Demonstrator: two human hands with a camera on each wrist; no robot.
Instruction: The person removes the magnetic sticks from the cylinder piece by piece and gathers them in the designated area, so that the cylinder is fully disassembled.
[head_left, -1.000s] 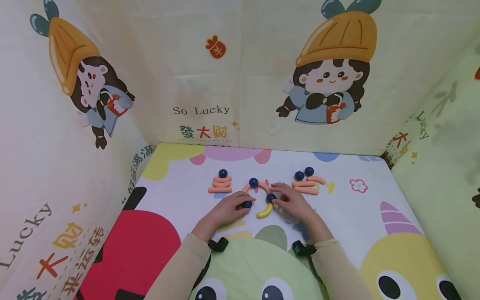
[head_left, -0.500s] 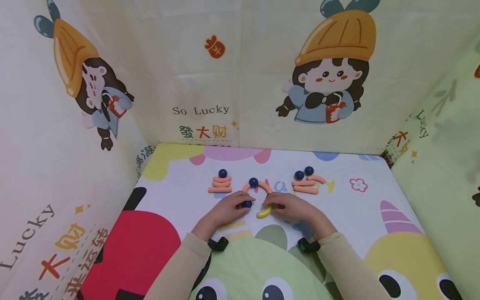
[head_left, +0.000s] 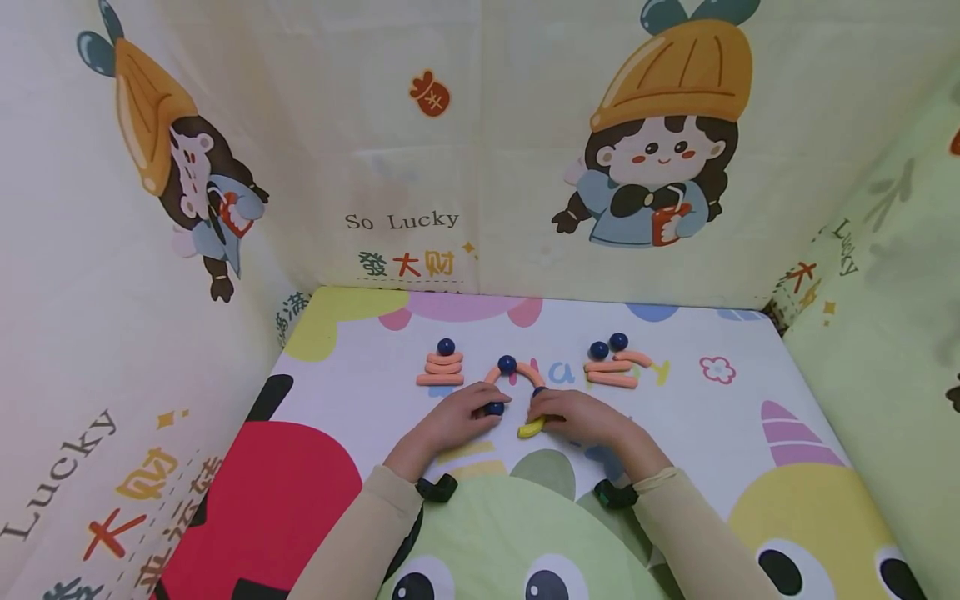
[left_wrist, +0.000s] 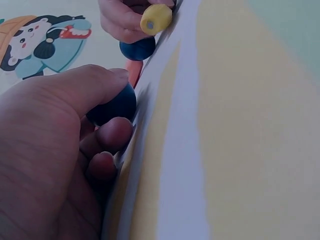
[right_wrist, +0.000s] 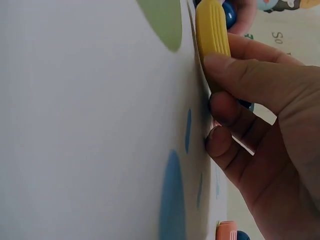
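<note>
My left hand (head_left: 457,419) holds a dark blue ball (head_left: 494,408) between thumb and fingers; the left wrist view shows the same ball (left_wrist: 118,106) under the thumb. A yellow curved piece (head_left: 531,428) is pinched by my right hand (head_left: 585,417); in the right wrist view the thumb presses on the ribbed yellow piece (right_wrist: 212,27). Just beyond the right fingers a second blue ball (head_left: 538,391) is partly hidden. Pink curved pieces (head_left: 529,373) arch between the hands, with a blue ball (head_left: 507,365) at the top of the arch.
Left of the arch, pink pieces (head_left: 444,368) lie stacked in rows below a blue ball (head_left: 446,347). On the right are more pink pieces (head_left: 612,380) with two blue balls (head_left: 598,351). Printed cloth walls (head_left: 517,167) stand behind and beside the patterned table (head_left: 675,433).
My right hand has moved from the blue ball down onto the yellow piece, which has shifted slightly right. My left hand has stayed on its ball.
</note>
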